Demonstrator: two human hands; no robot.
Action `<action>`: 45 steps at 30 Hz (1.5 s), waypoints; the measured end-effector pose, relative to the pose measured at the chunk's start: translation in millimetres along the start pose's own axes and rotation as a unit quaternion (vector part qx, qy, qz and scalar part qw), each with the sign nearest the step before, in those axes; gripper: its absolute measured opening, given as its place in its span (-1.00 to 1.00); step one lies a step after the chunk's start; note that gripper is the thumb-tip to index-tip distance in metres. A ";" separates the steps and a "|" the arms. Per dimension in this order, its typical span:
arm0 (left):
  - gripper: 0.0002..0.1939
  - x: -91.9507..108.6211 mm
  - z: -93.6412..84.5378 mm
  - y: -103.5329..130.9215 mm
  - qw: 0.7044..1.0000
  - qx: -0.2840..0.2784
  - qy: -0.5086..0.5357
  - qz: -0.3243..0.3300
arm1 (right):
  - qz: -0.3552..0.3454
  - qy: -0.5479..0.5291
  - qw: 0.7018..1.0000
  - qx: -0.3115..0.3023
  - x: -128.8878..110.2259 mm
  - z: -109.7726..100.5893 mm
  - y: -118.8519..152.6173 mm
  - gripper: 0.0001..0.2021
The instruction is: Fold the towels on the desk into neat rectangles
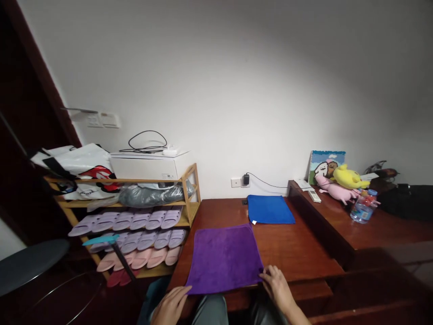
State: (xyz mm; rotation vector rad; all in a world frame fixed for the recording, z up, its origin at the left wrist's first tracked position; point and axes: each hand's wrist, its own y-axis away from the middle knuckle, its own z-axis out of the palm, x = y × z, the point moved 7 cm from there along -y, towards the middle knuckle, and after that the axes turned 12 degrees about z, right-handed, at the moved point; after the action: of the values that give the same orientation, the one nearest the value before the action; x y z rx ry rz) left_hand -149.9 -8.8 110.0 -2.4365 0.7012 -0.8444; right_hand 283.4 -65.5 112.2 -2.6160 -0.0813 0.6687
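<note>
A square purple cloth (225,257) lies spread out on the brown wooden table, its near edge by the table's front. My left hand (172,304) has its fingertips closed on the near left corner. At the near right corner, my right hand (278,287) pinches the cloth between thumb and fingers. Farther back, close to the wall, lies a flat blue cloth (270,209) with a small white tag; neither hand touches it.
A wooden rack (192,212) with rows of slippers (148,219) stands left, topped by a white box (145,166). A raised surface on the right holds plush toys (350,176), a plastic bottle (363,208) and a remote (314,196). A round stool (32,259) is at far left.
</note>
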 end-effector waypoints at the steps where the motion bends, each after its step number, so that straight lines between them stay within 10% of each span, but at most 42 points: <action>1: -0.71 8.2 -10.4 -6.2 1.000 0.013 0.005 -0.007 | 0.005 -0.008 1.000 0.009 -2.6 -14.7 -4.2 -0.66; 9: -0.60 104.9 -93.0 -88.5 0.993 0.087 0.080 -0.031 | 0.049 -0.064 0.997 0.017 -12.4 -144.8 -39.6 -0.64; 13: -0.45 135.9 -107.0 -148.6 0.986 0.053 0.142 -0.069 | 0.063 -0.114 0.990 0.045 -1.4 -214.3 -64.0 -0.64; 17: -0.42 156.7 -82.3 -224.5 0.967 -0.019 0.247 -0.058 | 0.124 -0.161 0.979 0.025 31.4 -258.0 -105.5 -0.57; 23: -0.43 181.8 -18.5 -350.6 0.959 -0.064 0.277 0.018 | 0.189 -0.216 0.957 -0.036 102.0 -266.9 -215.5 -0.49; 31: -0.35 197.5 36.2 -484.1 0.969 0.025 0.233 0.084 | 0.138 -0.108 0.971 0.165 167.1 -319.7 -362.4 -0.57; 35: -0.46 170.3 97.5 -473.1 0.976 0.019 0.200 0.084 | 0.144 -0.109 0.965 0.192 215.8 -280.5 -356.4 -0.59; 42: -0.80 106.3 256.7 -359.2 0.984 -0.090 0.149 0.034 | 0.301 -0.127 0.941 0.082 310.4 -87.6 -258.6 -0.80; 45: -0.81 88.1 298.9 -317.6 0.985 -0.094 0.147 0.018 | 0.328 -0.122 0.934 0.070 325.8 -39.8 -231.6 -0.84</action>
State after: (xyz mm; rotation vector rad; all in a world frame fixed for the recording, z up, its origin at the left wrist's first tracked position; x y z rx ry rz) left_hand 206.8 257.0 118.2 -2.4780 0.9688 -1.1856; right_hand 600.9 180.2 97.8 -2.3867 0.7693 1.1665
